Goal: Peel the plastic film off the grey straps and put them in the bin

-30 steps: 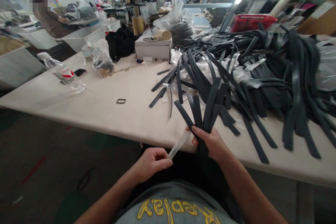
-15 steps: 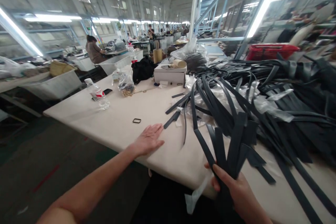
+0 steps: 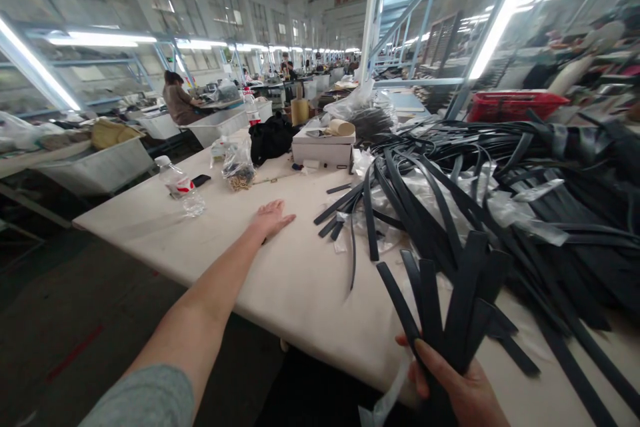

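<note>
My left hand (image 3: 273, 219) reaches out over the tabletop (image 3: 310, 280), palm down with its fingers stretched out. It covers the spot where a small black rectangular ring lay; only a dark sliver shows by the wrist. At the lower right, my right hand (image 3: 457, 380) is wrapped round a bundle of flat black straps (image 3: 433, 300), whose cut ends fan upward. Beyond this bundle, a big heap of similar black straps (image 3: 560, 233) spreads over the table's right side, with clear plastic wrapping (image 3: 425, 190) among them.
On the table's left stand a water bottle (image 3: 181, 185) and a dark phone (image 3: 201, 180). Farther back are a plastic bag of small brass-coloured parts (image 3: 239, 170), a black cloth bundle (image 3: 271, 138) and a white box (image 3: 323, 147). A person (image 3: 177, 97) sits at another table.
My left hand has moved forward and left, from beside the strap ends to over the black ring. The right hand with its straps has shifted slightly right and down in view.
</note>
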Demonstrator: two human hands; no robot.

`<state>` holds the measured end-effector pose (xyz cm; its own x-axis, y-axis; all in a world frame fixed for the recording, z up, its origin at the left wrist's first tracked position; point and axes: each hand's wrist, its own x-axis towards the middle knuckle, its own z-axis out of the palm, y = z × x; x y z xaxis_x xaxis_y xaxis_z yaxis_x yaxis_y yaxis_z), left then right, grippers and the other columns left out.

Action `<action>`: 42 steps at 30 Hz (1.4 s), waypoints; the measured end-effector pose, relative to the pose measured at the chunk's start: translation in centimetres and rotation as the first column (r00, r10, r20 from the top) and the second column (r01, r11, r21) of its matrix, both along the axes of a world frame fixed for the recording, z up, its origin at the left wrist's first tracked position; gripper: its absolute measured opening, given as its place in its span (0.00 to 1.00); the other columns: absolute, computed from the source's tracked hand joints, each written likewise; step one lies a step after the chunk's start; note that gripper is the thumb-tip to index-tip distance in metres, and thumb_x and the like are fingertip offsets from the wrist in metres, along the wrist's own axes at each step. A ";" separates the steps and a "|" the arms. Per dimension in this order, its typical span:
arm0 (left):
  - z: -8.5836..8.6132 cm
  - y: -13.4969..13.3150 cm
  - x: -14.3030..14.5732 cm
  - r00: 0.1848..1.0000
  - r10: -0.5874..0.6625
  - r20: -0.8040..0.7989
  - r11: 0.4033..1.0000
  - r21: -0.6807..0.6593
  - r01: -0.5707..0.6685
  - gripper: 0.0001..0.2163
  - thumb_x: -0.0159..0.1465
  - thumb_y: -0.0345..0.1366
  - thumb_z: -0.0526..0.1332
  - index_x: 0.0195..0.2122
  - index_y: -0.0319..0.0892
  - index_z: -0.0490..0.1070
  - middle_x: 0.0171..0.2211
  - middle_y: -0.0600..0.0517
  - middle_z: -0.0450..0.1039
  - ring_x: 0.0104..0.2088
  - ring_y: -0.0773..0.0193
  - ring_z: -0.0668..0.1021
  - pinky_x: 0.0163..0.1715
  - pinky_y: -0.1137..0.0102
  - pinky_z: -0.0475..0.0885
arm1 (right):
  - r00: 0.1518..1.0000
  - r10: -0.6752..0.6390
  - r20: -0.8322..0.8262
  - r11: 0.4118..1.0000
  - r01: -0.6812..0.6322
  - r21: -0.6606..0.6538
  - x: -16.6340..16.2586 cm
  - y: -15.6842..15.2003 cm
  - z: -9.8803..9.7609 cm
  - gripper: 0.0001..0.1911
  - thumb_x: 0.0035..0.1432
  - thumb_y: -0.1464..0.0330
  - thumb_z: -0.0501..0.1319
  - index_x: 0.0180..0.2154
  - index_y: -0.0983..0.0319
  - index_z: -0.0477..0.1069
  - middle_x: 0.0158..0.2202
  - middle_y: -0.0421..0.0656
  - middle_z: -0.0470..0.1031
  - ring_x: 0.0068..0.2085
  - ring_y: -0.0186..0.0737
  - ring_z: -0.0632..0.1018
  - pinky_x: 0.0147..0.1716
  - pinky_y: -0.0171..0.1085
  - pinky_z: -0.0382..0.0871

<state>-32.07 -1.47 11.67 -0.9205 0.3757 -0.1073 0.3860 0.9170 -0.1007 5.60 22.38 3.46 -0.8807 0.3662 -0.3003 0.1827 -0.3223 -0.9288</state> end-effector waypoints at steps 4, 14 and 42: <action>0.9 -1.0 -0.8 0.991 0.129 -0.035 0.991 -0.026 -0.130 0.37 0.67 0.56 0.42 0.68 0.32 0.49 0.69 0.32 0.45 0.68 0.42 0.54 0.63 0.45 0.50 | 0.999 0.042 -0.009 0.999 -0.043 -0.022 -0.1 0.3 -0.5 0.33 0.48 0.43 0.65 0.38 0.68 0.78 0.15 0.40 0.66 0.19 0.34 0.67 0.18 0.32 0.60; 0.6 6.4 0.1 0.999 -0.047 0.004 0.999 -0.026 0.047 0.28 0.67 0.52 0.47 0.64 0.43 0.61 0.68 0.43 0.56 0.66 0.51 0.60 0.63 0.51 0.52 | 0.995 0.092 -0.040 0.996 -0.092 0.010 -0.3 0.6 -0.5 0.31 0.51 0.45 0.65 0.38 0.68 0.78 0.15 0.41 0.68 0.20 0.37 0.70 0.20 0.33 0.61; -2.9 6.9 32.6 0.369 -0.488 0.791 0.732 0.601 -0.322 0.12 0.56 0.41 0.65 0.35 0.38 0.81 0.26 0.50 0.78 0.24 0.66 0.74 0.29 0.73 0.69 | 0.985 0.047 -0.166 0.968 -0.004 0.249 2.6 2.5 4.4 0.24 0.52 0.50 0.65 0.34 0.67 0.77 0.21 0.41 0.74 0.19 0.32 0.72 0.19 0.31 0.62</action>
